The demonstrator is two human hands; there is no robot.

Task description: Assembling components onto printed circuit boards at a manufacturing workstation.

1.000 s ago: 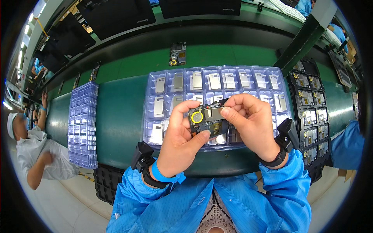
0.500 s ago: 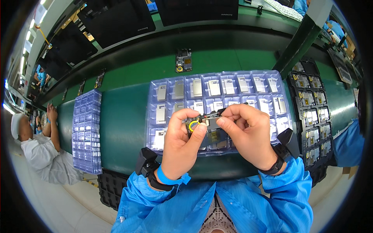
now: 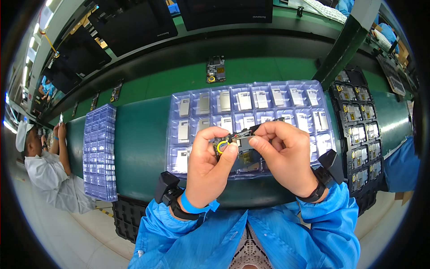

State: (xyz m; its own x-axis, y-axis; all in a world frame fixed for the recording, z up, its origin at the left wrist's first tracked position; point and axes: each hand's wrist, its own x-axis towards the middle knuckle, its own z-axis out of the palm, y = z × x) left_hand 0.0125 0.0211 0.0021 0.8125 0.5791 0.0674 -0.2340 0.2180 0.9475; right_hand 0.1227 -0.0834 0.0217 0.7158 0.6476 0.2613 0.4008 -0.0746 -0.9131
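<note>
My left hand [image 3: 207, 163] grips a small dark circuit board [image 3: 247, 158] by its left end, thumb on top beside a yellow ring. The thumb and forefinger of my right hand [image 3: 289, 154] pinch a small silver metal plate [image 3: 244, 144] at the board's upper right; whether it is seated cannot be made out. Both hands are over a clear plastic tray [image 3: 170, 140], whose compartments hold silver metal plates [image 3: 224, 101]. The hands hide part of its lower rows.
A black tray [image 3: 345, 152] of circuit boards lies at the right. Left stands a clear plastic tray stack [image 3: 100, 152]. Another board [image 3: 216, 71] lies on the green strip [image 3: 255, 69] beyond. A green post [image 3: 342, 54] rises at far right; a co-worker [image 3: 47, 168] sits far left.
The board on the far green strip has shifted slightly right. My hands stay almost in place, still on the board and plate. At far left the co-worker's head and hands have moved.
</note>
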